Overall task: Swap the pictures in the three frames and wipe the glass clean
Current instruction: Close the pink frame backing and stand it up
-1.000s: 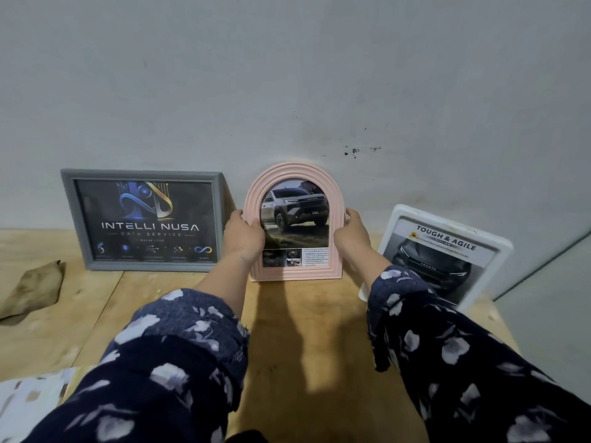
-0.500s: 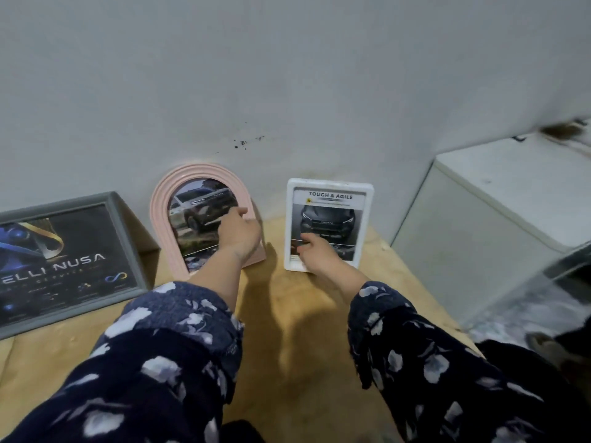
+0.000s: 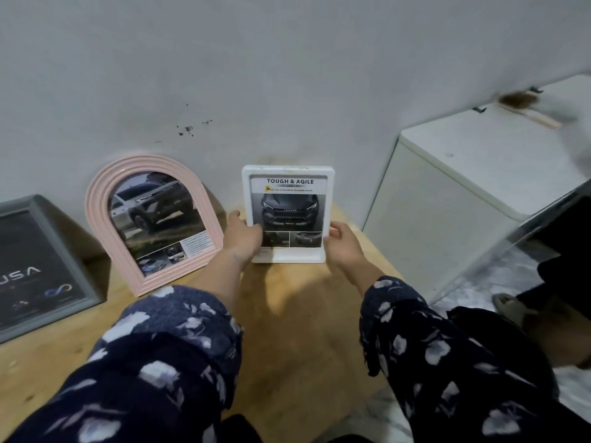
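Note:
Three frames lean against the wall on a wooden tabletop. The white rectangular frame holds a "Tough & Agile" car picture and stands upright in the middle. My left hand grips its lower left edge and my right hand holds its lower right edge. To its left leans the pink arched frame with an SUV picture, free of both hands. At the far left the grey frame with a dark logo poster is cut off by the view's edge.
A white cabinet stands close to the right of the table, with a brush on top. Patterned floor and a sandalled foot show at the right. The wall is directly behind the frames.
My view swung right. Both hands left the pink arched frame, which now leans alone, and moved to the white frame, gripping its two lower edges.

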A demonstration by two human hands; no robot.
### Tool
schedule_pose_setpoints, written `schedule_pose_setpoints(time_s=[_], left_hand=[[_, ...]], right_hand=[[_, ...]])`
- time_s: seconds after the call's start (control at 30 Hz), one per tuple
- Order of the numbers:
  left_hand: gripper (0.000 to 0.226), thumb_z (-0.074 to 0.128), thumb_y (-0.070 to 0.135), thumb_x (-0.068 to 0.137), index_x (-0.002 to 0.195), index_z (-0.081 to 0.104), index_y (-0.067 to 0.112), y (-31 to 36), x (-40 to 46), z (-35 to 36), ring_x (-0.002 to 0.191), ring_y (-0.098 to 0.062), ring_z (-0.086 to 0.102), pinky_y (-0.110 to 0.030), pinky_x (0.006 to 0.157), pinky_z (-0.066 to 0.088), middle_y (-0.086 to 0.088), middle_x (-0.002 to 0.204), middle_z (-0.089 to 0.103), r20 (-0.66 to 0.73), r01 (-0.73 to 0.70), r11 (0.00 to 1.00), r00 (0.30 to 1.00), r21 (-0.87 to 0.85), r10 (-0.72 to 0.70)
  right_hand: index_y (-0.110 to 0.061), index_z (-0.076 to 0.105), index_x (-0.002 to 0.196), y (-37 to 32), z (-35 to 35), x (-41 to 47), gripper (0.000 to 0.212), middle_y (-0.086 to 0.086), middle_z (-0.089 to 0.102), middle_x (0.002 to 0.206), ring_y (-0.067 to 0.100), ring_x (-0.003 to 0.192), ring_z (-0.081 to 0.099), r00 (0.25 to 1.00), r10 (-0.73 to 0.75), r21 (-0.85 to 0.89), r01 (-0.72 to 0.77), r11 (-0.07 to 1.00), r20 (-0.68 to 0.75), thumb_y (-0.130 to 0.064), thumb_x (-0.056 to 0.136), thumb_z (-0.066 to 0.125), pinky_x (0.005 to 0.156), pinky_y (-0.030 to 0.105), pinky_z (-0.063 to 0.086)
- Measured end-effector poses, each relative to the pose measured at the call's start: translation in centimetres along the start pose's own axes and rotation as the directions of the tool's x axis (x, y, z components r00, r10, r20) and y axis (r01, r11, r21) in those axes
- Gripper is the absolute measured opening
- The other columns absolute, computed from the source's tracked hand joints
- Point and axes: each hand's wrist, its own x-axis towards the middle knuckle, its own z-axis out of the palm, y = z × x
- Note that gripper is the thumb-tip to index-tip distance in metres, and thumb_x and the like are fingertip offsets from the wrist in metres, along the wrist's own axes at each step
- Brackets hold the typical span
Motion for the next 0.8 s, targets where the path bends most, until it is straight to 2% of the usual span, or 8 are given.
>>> schedule_pose_setpoints(time_s=[0.2, 0.37, 0.4, 0.47, 0.53, 0.63, 0.7, 0.8], left_hand=[[0.063, 0.052, 0.011, 0.096, 0.151, 0.021, 0.011, -0.2, -0.2, 0.3, 0.126, -0.031, 0.049, -0.042, 0.106, 0.04, -0.013, 0.142, 0.048, 0.013, 0.042, 0.999, 0.999, -0.017, -0.041], [0.06, 0.053, 0.012, 0.093, 0.147, 0.026, 0.009, -0.6, -1.1, -2.3, 0.123, -0.03, 0.047, -0.044, 0.105, 0.041, -0.005, 0.135, 0.048, 0.04, 0.094, 0.995, 0.995, -0.034, -0.093], [0.06, 0.051, 0.01, 0.094, 0.147, 0.023, 0.009, -0.8, -1.3, -3.2, 0.121, -0.032, 0.048, -0.044, 0.102, 0.044, -0.009, 0.135, 0.048, 0.022, 0.115, 0.993, 0.993, -0.037, -0.115], [0.067, 0.049, 0.008, 0.092, 0.15, 0.016, 0.007, -1.1, -2.1, -5.4, 0.119, -0.033, 0.048, -0.043, 0.095, 0.045, -0.015, 0.139, 0.045, -0.032, 0.135, 0.987, 0.99, -0.087, -0.138], [0.078, 0.053, 0.015, 0.089, 0.152, 0.007, 0.01, -1.5, -3.2, -8.1, 0.128, -0.035, 0.043, -0.046, 0.105, 0.038, -0.013, 0.144, 0.042, -0.144, 0.079, 0.983, 0.984, -0.164, -0.103], [0.07, 0.049, 0.028, 0.086, 0.15, 0.02, 0.019, -1.3, -5.8, -12.3, 0.134, -0.031, 0.039, -0.05, 0.112, 0.03, -0.006, 0.149, 0.036, -0.413, -0.08, 0.993, 0.91, -0.085, 0.038], [0.056, 0.043, 0.035, 0.095, 0.147, 0.03, 0.019, -1.1, -8.0, -15.1, 0.135, -0.026, 0.038, -0.049, 0.114, 0.026, -0.003, 0.15, 0.036, -0.514, -0.117, 0.991, 0.847, 0.066, 0.135], [0.049, 0.031, 0.043, 0.099, 0.141, 0.04, 0.02, -1.8, -10.6, -18.7, 0.13, -0.026, 0.043, -0.049, 0.113, 0.027, -0.001, 0.14, 0.049, -0.437, -0.141, 0.987, 0.885, 0.079, 0.162]], right_hand=[[-0.007, 0.051, 0.122, 0.0, 0.6, 1.2, 0.027, 0.007, 0.059, 0.112, 0.026, 0.105, 0.057, 0.989, -0.13, -0.031, 0.128, 0.991, -0.07, -0.013, 0.101, 0.035, 0.089, 0.034, 0.044], [-0.013, 0.047, 0.129, -2.9, 1.7, 0.5, 0.03, 0.001, 0.055, 0.11, 0.015, 0.092, 0.051, 0.98, -0.197, -0.067, 0.197, 0.978, 0.005, -0.016, 0.104, 0.03, 0.077, 0.026, 0.037], [-0.014, 0.047, 0.129, -3.6, 2.1, 0.2, 0.03, 0.001, 0.056, 0.11, 0.014, 0.09, 0.051, 0.975, -0.22, -0.081, 0.221, 0.972, 0.021, -0.016, 0.104, 0.029, 0.077, 0.026, 0.038], [-0.016, 0.047, 0.127, -4.9, 3.2, -0.9, 0.029, -0.001, 0.056, 0.106, 0.013, 0.085, 0.051, 0.961, -0.27, -0.13, 0.275, 0.952, 0.06, -0.015, 0.104, 0.029, 0.075, 0.027, 0.04], [-0.017, 0.05, 0.123, -6.0, 4.6, -2.3, 0.027, -0.003, 0.057, 0.098, 0.011, 0.077, 0.052, 0.938, -0.335, -0.189, 0.346, 0.919, 0.089, -0.014, 0.103, 0.031, 0.068, 0.027, 0.039], [-0.018, 0.052, 0.118, -7.5, 7.1, -4.4, 0.024, -0.003, 0.058, 0.089, 0.01, 0.069, 0.051, 0.908, -0.397, -0.27, 0.419, 0.867, 0.133, -0.016, 0.102, 0.034, 0.055, 0.025, 0.036], [-0.019, 0.053, 0.118, -8.3, 9.3, -6.4, 0.024, -0.002, 0.058, 0.09, 0.015, 0.073, 0.054, 0.876, -0.444, -0.335, 0.482, 0.81, 0.188, -0.017, 0.102, 0.035, 0.059, 0.029, 0.042], [-0.024, 0.054, 0.117, -9.0, 13.0, -10.1, 0.025, -0.001, 0.06, 0.099, 0.024, 0.089, 0.056, 0.803, -0.535, -0.451, 0.592, 0.668, 0.262, -0.018, 0.1, 0.037, 0.08, 0.045, 0.049]])
